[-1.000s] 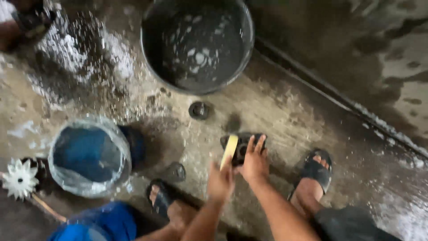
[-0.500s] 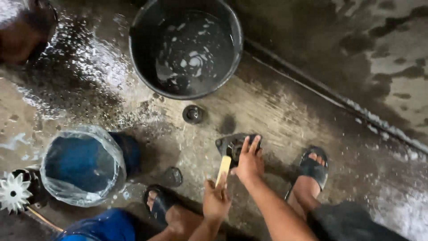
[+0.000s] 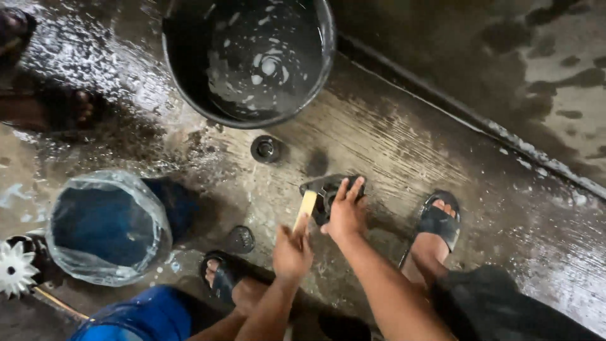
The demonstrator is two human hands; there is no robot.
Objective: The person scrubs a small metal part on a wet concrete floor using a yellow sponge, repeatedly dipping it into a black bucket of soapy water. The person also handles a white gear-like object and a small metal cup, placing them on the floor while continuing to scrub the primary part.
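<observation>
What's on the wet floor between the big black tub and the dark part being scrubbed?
In the head view, a small round dark cap lies between the black tub and the dark part; otherwise only wet concrete.

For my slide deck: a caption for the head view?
Right hand steadies a dark part on wet floor; left hand holds a pale stick.

Floor [image 3: 404, 145]: rough concrete, wet & shiny w/ foam flecks. Big tub [image 3: 249, 57]: dark plastic, smooth, glossy w/ soapy water inside. Small part [image 3: 325, 192] under right hand [image 3: 344, 215]: dark, wet sheen, looks like metal or hard plastic, can't tell which. Brush handle [image 3: 305, 211] in left hand [image 3: 291, 252]: pale, matt, wood-like. Blue bucket [image 3: 107, 227]: plastic, lined w/ thin clear crinkly film. Sandals [image 3: 439, 221]: black rubber, wet gloss. Round cap [image 3: 266, 149]: dark, shiny metal look.
</observation>
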